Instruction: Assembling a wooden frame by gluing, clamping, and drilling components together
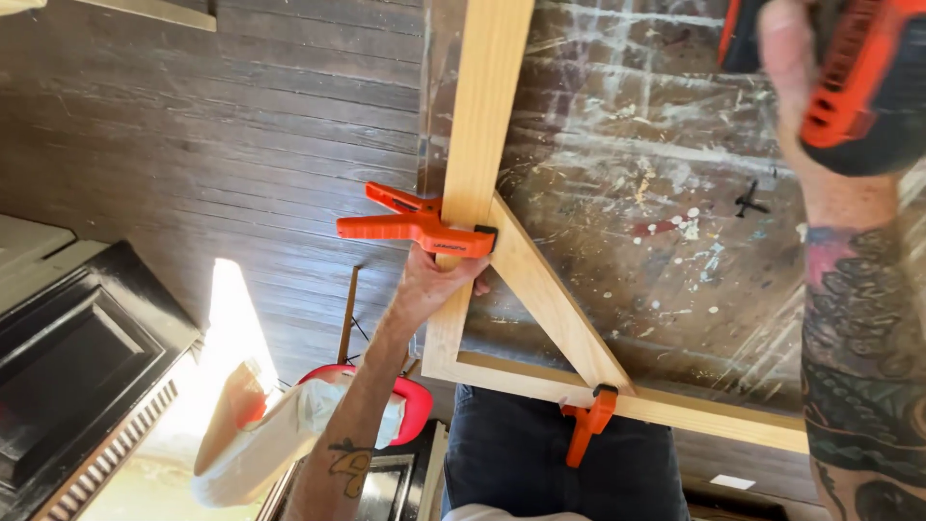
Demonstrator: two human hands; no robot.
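Orange and black, the power drill [854, 82] fills the top right corner of the view, and the right hand [796, 68] is wrapped around its grip, clenched on it; the tool's working end is cut off by the frame edge, so I cannot tell which way it points. The left hand [434, 280] is lower and further left, its fingers closed on the pale upright rail [477, 145] of a wooden frame, just beneath the orange spring clamp [415, 227] that pinches that rail where a diagonal brace [555, 304] meets it; the left hand is touching the joint, the right hand is well apart from it, up and to the right. The brace's long axis runs down and rightward from that joint to the bottom rail [714, 415], where a second orange clamp [588, 420] grips the other end; so the clamped joint lies down and to the left of the drill. Behind the frame, a paint-spattered desk [656, 212] carries it; dark floorboards [241, 125] lie to the left.
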